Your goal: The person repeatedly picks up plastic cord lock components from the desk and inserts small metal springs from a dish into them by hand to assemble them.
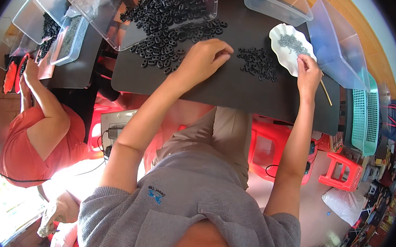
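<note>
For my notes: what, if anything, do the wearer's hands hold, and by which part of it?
Left hand: no held thing visible. Right hand: fingers at the scalloped white dish; whether they hold anything cannot be told.

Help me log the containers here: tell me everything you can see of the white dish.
The white dish is shallow and longish, with a wavy, scalloped rim and a smooth surface; ceramic or plastic, I cannot tell. It sits upright on the dark table, left of a clear bin. Small grey pieces lie loosely inside. The right hand's fingertips are at its lower right edge; whether they touch it is unclear.
</note>
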Demonstrator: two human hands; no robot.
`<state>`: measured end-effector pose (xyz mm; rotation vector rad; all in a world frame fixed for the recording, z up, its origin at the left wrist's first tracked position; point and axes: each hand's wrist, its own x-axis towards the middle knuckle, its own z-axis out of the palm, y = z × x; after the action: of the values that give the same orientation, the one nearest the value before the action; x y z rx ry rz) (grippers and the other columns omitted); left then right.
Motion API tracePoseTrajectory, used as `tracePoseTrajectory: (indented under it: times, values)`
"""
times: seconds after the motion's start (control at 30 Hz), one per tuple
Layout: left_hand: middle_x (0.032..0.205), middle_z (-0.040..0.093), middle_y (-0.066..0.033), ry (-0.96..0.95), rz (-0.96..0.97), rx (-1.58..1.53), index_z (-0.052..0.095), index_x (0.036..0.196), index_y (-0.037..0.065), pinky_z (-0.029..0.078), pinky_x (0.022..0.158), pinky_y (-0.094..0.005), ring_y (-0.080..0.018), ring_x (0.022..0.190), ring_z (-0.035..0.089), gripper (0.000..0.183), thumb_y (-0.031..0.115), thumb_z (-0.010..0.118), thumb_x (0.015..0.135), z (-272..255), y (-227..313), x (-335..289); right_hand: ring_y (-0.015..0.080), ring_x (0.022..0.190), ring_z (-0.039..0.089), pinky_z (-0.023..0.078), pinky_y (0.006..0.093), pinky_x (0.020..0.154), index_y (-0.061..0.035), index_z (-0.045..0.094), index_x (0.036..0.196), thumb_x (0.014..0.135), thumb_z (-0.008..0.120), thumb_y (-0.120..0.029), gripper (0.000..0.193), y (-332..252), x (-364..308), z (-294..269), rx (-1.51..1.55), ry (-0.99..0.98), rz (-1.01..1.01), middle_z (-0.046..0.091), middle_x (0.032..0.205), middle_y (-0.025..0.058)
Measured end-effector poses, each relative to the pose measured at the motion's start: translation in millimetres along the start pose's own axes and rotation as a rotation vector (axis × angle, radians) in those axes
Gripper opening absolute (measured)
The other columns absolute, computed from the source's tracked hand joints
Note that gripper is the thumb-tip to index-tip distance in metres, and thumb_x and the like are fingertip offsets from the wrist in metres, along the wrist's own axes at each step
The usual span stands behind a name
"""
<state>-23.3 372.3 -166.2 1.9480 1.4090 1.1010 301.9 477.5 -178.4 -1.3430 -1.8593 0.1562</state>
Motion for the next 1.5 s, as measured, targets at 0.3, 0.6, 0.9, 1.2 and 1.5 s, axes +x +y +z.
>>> tracePoseTrajectory:
  times: [0.3, 0.6, 0.9, 1.2, 1.5]
  values:
    - [0.091, 0.064, -0.0102, 0.071, 0.087, 0.288, 0.068, 0.096, 0.006, 0.053, 0.078, -0.0407, -0.0287, 0.092, 0.065, 0.017, 0.016, 0.072, 0.082, 35, -16, 34, 0.0325, 0.080, 0.068, 0.052, 0.0405, 0.073, -0.0063, 0.069, 0.101, 0.087, 0.067, -0.021, 0.021, 11, 33, 25, -0.310, -0.252, 0.048, 0.071, 0.090, 0.0144]
    - [0.090, 0.064, -0.0094, 0.007, 0.113, 0.235, 0.070, 0.092, 0.005, 0.052, 0.075, -0.0369, -0.0276, 0.084, 0.065, 0.010, 0.012, 0.069, 0.085, 32, -24, 30, 0.0301, 0.082, 0.069, 0.052, 0.0380, 0.074, -0.0046, 0.068, 0.094, 0.086, 0.066, -0.012, 0.011, 35, 42, 20, -0.198, -0.319, -0.003, 0.070, 0.089, 0.0141]
    - [0.084, 0.068, -0.0042, -0.006, -0.231, -0.266, 0.069, 0.094, 0.001, 0.050, 0.073, -0.0261, -0.0099, 0.076, 0.062, 0.018, 0.018, 0.069, 0.087, 27, -28, 30, 0.0220, 0.078, 0.068, 0.053, 0.0305, 0.073, -0.0045, 0.070, 0.100, 0.085, 0.068, -0.011, 0.017, 7, 40, 21, 0.082, -0.229, -0.021, 0.071, 0.093, 0.0099]
    - [0.096, 0.069, -0.0081, -0.048, -0.249, -0.498, 0.068, 0.087, 0.000, 0.051, 0.077, -0.0247, -0.0092, 0.084, 0.064, 0.014, 0.013, 0.071, 0.086, 29, -28, 30, 0.0298, 0.080, 0.067, 0.052, 0.0387, 0.073, -0.0064, 0.070, 0.094, 0.082, 0.070, -0.013, 0.013, 17, 44, 41, -0.125, -0.268, -0.031, 0.068, 0.090, 0.0121]
    - [0.092, 0.070, -0.0087, -0.068, -0.254, -0.593, 0.066, 0.089, -0.003, 0.054, 0.073, -0.0245, -0.0111, 0.077, 0.068, 0.013, 0.007, 0.071, 0.081, 30, -30, 30, 0.0327, 0.081, 0.064, 0.050, 0.0402, 0.071, -0.0039, 0.065, 0.089, 0.083, 0.064, -0.003, 0.007, 11, 51, 35, -0.209, -0.350, -0.124, 0.066, 0.089, 0.0140]
